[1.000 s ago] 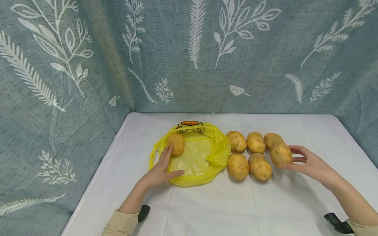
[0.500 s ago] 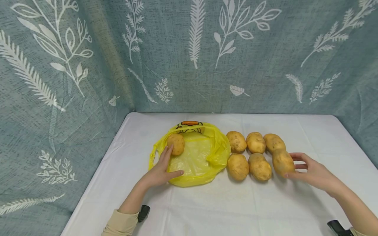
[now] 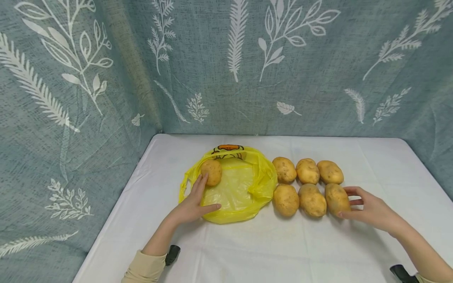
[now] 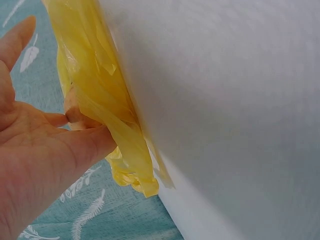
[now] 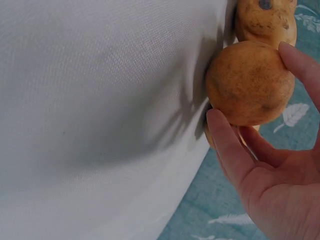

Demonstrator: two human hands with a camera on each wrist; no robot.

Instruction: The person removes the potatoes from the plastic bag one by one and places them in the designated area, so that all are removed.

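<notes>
My right hand [image 3: 371,210] holds a potato [image 3: 336,200] between thumb and fingers, at the right end of the near row. Its tan, rounded end shows in the right wrist view, with the thumb on one side and fingertips on the other. On the left, my left hand [image 3: 191,206] reaches over the rim of a yellow plastic bag [image 3: 260,186], which lies spread with its mouth up. The fingers, fairly straight, touch a single potato [image 3: 211,173] inside it, and the thumb is spread apart. Thin yellow plastic partly hides that potato in the left wrist view.
Right of the bag, two potatoes [image 3: 286,200] [image 3: 312,200] lie in the near row beside the held one. Three more potatoes [image 3: 307,171] form the far row. A white cloth [image 3: 247,251] covers the table, with a patterned teal curtain [image 3: 212,67] behind and left.
My right hand has brought its potato toward me and down, from over the far row's right potato to the end of the near row. The left hand has stayed in place.
</notes>
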